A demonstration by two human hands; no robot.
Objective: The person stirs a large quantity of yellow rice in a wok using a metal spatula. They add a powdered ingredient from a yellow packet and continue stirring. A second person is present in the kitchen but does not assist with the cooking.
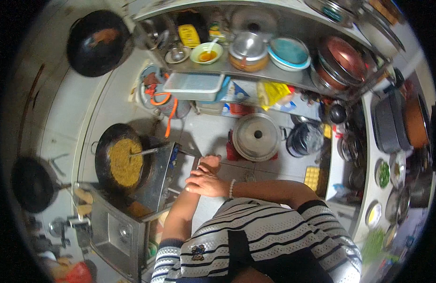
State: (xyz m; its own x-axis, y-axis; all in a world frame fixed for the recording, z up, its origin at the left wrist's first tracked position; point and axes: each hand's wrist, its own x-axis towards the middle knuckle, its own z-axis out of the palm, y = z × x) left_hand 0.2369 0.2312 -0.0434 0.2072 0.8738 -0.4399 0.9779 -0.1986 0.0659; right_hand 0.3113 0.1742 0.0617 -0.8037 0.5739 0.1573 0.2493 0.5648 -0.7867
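My right hand (207,183), with a beaded bracelet at its wrist, lies across my left wrist, its fingers around it. Beyond it, my left hand (210,163) shows its back; its fingertips are hard to make out and no object shows in it. To the left, a black wok (102,152) on a metal stove (157,177) holds yellow crumbly food (126,166) with a metal utensil (143,152) resting in it. Neither hand touches the wok. Ahead and to the right, a lidded metal pot (256,136) stands low, over something red.
A metal shelf (246,73) ahead holds bowls and pots. A gas cylinder (177,108) with an orange hose stands beyond the stove. A metal sink (115,230) is at lower left. The right counter (368,169) bears a plate of chopped greens (383,174) and pans.
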